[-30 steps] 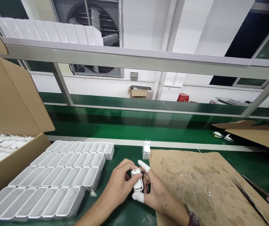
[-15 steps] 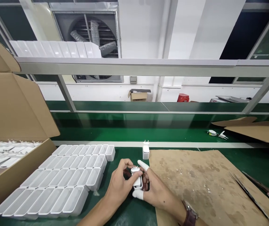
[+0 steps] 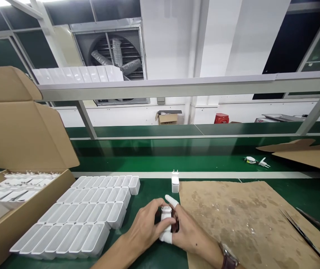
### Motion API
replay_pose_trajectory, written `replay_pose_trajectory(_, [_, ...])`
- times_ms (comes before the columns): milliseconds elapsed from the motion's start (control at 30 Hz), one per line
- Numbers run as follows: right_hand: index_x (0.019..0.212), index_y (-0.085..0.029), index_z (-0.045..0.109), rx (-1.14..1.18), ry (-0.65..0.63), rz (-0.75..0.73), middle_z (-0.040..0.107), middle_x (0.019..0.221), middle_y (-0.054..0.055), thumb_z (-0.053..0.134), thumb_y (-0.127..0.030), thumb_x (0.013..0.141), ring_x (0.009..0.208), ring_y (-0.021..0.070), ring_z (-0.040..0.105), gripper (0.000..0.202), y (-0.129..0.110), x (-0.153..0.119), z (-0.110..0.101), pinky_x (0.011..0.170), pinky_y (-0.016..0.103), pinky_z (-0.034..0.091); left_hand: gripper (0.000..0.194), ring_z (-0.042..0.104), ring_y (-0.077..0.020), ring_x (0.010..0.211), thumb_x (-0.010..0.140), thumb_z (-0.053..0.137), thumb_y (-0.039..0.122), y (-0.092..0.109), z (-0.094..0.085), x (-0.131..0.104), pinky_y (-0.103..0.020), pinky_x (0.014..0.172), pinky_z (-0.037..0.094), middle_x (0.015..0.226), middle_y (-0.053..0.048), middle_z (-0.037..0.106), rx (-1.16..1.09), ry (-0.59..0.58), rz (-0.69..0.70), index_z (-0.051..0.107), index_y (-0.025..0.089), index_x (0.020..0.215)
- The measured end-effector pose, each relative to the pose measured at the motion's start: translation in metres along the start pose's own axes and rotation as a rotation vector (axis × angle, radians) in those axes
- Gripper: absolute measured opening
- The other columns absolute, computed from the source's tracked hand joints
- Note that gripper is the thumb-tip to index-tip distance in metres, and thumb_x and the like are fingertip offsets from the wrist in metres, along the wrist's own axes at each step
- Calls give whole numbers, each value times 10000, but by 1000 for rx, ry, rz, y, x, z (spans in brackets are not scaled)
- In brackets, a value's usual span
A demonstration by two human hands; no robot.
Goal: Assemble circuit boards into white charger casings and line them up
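Note:
Both hands hold a small white plug adapter (image 3: 165, 214) upright over the green bench, its two pins at the top. My left hand (image 3: 145, 221) grips it from the left, with the thumb pressed across its front. My right hand (image 3: 188, 231) wraps the other side; white covers sit on two of its fingertips. The fingers hide part of the adapter's sides and lower end. Just beyond the hands stands another white plug adapter (image 3: 175, 183), pins up. Rows of white open plastic housings (image 3: 95, 239) lie to the left.
A cardboard box (image 3: 50, 194) of white plug parts stands at far left. A stained cardboard sheet (image 3: 221, 213) covers the right side, with tweezers (image 3: 302, 235) and red-handled scissors (image 3: 316, 222) there. Loose white plug pieces (image 3: 263, 163) lie behind. A metal rail (image 3: 176, 87) crosses above.
The plug part, earlier tilted over the open housing, now lines up more with it, and my left thumb lies across the front. The whole view has shifted slightly.

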State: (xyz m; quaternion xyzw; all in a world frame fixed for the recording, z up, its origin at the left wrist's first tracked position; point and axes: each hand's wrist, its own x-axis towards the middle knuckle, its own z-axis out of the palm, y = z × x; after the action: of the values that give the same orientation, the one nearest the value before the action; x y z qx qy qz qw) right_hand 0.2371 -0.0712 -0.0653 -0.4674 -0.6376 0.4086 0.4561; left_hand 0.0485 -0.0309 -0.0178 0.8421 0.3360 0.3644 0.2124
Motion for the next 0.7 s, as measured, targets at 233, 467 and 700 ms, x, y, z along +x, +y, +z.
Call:
replay_pose_trajectory(233, [1612, -276, 316, -174, -47, -25, 618, 1384, 113, 859, -382, 745, 1234, 316, 609, 1029, -7, -3, -7, 1072, 483, 497, 120, 688, -256, 1210, 949, 720, 289, 3, -19, -15, -327, 995, 578, 1421, -98, 649, -77, -170, 159, 645, 254, 1035])
replay_pose_trajectory(467, [1478, -190, 480, 47, 40, 14, 674, 878, 5, 806, -428, 752, 735, 191, 620, 831, -23, 19, -43, 735, 358, 547, 122, 700, -264, 1109, 968, 619, 358, -6, -15, 17, -398, 920, 591, 1364, -105, 672, -9, 14, -55, 665, 245, 957])
replay_pose_trajectory(700, [1546, -193, 400, -20, 284, -16, 628, 1356, 146, 632, -367, 849, 1158, 301, 656, 755, 11, 36, -62, 1088, 557, 487, 104, 715, -283, 1002, 838, 677, 301, -20, -3, 86, -453, 898, 598, 1204, -110, 743, -18, 64, -147, 679, 219, 902])
